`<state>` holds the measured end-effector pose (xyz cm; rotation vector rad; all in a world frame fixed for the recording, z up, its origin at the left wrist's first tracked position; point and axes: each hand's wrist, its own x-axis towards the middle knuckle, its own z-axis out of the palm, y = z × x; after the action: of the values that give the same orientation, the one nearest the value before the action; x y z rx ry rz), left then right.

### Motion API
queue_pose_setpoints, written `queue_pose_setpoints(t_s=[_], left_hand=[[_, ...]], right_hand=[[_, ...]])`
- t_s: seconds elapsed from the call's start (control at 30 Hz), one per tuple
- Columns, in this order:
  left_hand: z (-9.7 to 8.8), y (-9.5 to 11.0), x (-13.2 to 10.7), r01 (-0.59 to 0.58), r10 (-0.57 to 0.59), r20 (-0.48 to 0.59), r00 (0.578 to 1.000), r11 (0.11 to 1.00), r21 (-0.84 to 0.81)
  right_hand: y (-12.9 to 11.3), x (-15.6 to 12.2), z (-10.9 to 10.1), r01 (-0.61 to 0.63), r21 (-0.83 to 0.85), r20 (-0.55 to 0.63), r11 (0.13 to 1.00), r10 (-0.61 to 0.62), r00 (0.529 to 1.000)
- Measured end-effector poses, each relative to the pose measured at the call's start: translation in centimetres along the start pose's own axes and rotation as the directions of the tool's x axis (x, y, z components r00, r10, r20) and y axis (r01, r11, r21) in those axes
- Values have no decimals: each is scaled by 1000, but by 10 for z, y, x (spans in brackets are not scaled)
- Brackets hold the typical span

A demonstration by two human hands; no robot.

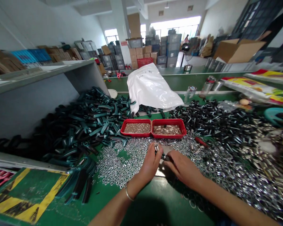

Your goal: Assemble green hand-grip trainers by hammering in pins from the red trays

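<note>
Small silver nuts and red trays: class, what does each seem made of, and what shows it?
The small silver nuts look like plated steel: bright metallic glints. The red trays look like moulded plastic, glossy with smooth rounded rims, though the look leaves that open.

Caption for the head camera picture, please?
Left hand and right hand hold a small black-and-silver part above silver nuts.
</note>
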<state>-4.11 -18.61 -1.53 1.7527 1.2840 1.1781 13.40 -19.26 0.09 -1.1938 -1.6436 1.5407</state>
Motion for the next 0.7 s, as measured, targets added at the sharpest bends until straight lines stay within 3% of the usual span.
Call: queue_pose_setpoints(t_s=[0.03, 0.1, 0.17, 0.23, 0.3, 0.33, 0.4, 0.47, 0.53, 0.57, 0.63, 0.7], left_hand=[[0, -1, -1, 10, -10, -11, 1000, 1000, 4], [0, -1, -3, -25, 25, 12, 1000, 1000, 18], [1, -1, -3, -60, 60, 42, 997, 998, 13], [5, -3, -2, -2, 3, 21, 1000, 1000, -24], [11, -6, -2, 129, -133, -39, 990, 988, -88], [13, -7, -3, 183, -191, -68, 979, 977, -108], [16, -7, -5, 200, -209, -97, 973, 975, -97], [14, -4, -6, 99, -100, -79, 992, 995, -21], [8, -3, -1, -10, 9, 13, 1000, 997, 76], [5, -3, 4, -43, 32, 78, 996, 990, 136], [2, -7, 17, -96, 20, 255, 967, 953, 287], [4, -14, 32, -191, -31, 453, 891, 880, 435]], right_hand=[[-1, 0, 1, -31, 26, 29, 999, 30, 999], [-1, -1, 3, -144, 112, 196, 983, 120, 973], [1, -1, 2, -148, 118, 273, 982, 111, 956], [2, -1, 1, 19, -8, 123, 1000, -17, 992], [4, -2, 2, 167, -178, -89, 970, -185, 979], [4, -2, 3, 180, -193, -148, 965, -210, 966], [7, -5, 8, 103, 7, -142, 995, -101, 985], [10, -7, 14, -58, 308, -1, 950, 61, 998], [15, -8, 16, -156, 434, 102, 888, 123, 987], [17, -8, 14, -162, 402, 113, 901, 126, 986], [23, -9, 7, -98, 167, 68, 981, 87, 994], [30, -12, -6, 16, -196, -10, 980, -18, 1000]])
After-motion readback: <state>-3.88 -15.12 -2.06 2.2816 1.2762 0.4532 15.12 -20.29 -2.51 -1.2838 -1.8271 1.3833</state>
